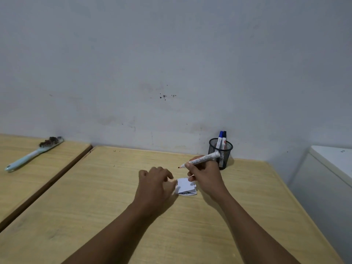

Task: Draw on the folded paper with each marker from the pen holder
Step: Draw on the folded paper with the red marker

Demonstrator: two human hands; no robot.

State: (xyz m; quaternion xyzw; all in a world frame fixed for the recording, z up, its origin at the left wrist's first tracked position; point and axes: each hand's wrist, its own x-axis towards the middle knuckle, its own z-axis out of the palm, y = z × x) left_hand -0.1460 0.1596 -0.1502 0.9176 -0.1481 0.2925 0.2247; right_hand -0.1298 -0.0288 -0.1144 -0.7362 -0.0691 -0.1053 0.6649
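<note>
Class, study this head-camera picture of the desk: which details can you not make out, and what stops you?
- Uncapped white marker: its print is too blurred to read; the right hand covers part of the barrel.
- Small folded white paper: dark marks along its near edge are too small to read; the left hand hides its left edge.
- Black mesh pen holder: the lower marker barrels are obscured by mesh.

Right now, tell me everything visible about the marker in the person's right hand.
The marker is a white plastic barrel with dark printed lettering along it. It is uncapped, its small dark tip bare and pointing left, above the table and clear of the folded paper. It lies nearly level, back end raised slightly toward the mesh pen holder. Only the right hand touches it, grip closed around the front half. No cap is visible.
</note>
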